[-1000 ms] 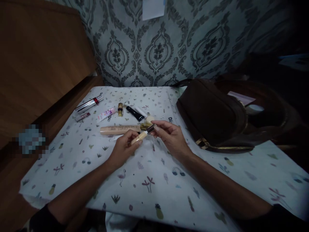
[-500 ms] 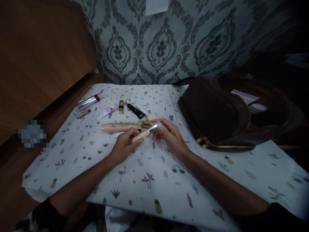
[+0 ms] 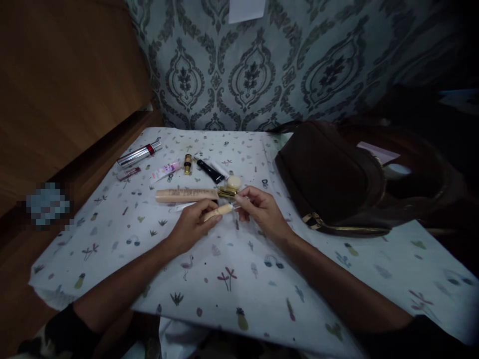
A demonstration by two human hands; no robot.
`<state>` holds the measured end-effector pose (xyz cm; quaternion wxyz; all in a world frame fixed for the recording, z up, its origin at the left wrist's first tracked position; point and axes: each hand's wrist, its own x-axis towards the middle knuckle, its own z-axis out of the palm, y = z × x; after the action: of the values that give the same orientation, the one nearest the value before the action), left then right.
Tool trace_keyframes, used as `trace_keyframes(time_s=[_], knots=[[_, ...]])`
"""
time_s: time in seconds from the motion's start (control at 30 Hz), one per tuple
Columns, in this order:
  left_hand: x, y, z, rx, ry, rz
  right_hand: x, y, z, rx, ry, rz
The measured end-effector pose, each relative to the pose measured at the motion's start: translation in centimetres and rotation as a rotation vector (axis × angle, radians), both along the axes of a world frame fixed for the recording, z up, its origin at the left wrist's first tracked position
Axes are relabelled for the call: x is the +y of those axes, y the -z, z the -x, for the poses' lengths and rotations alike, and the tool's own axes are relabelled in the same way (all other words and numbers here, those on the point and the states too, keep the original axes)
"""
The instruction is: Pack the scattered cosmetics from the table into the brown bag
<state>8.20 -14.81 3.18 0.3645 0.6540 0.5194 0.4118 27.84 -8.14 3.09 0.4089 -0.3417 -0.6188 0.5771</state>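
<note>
Compared with half a second ago, the right hand [image 3: 265, 212] has come closer around the silver end [image 3: 235, 205] of a pale-yellow tube [image 3: 218, 213], so its fingers now hide more of this end; the left hand [image 3: 192, 224] stays almost where it was.

Biggest before me is the bench [image 3: 269, 309], covered with a printed cloth [image 3: 112, 239]. On its right side rests a dark brown bag [image 3: 325, 174], its mouth gaping, and inside I see a flat pinkish thing [image 3: 377, 152]. It stands well apart from the hands, which, I suppose, gives them room in the middle.

Next is a long beige tube [image 3: 187, 195], lying just behind the hands, with a gold piece [image 3: 227, 192] at its right end, perhaps its cap. Farther left lies a silver container [image 3: 136, 155] with a red band. Then come a black tube [image 3: 209, 171] and a pink-and-white tube [image 3: 164, 172], probably spread so that each can be seen separately.

Smaller is the pale-yellow tube, held between both hands. The left grip is clenched on its body, while the right grip pinches the silver end; likely one hand steadies it for the other. Whether the end is loose, I cannot tell.

Smallest are a gold-and-black container [image 3: 187, 164] and a cream disc [image 3: 234, 182].
</note>
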Motion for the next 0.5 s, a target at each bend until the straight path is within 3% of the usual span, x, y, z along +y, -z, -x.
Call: trace_keyframes(time_s=[0.27,0.4,0.5], knots=[[0.26,-0.01,0.55,0.063,-0.028,-0.087,-0.09,-0.54,-0.07,0.010,-0.028,-0.050],[0.14,0.13,0.63,0.167,-0.049,-0.189,-0.13,-0.18,-0.04,-0.017,-0.025,0.005],[0.12,0.12,0.52,0.175,-0.041,-0.172,-0.05,0.08,-0.06,-0.079,-0.025,0.021]])
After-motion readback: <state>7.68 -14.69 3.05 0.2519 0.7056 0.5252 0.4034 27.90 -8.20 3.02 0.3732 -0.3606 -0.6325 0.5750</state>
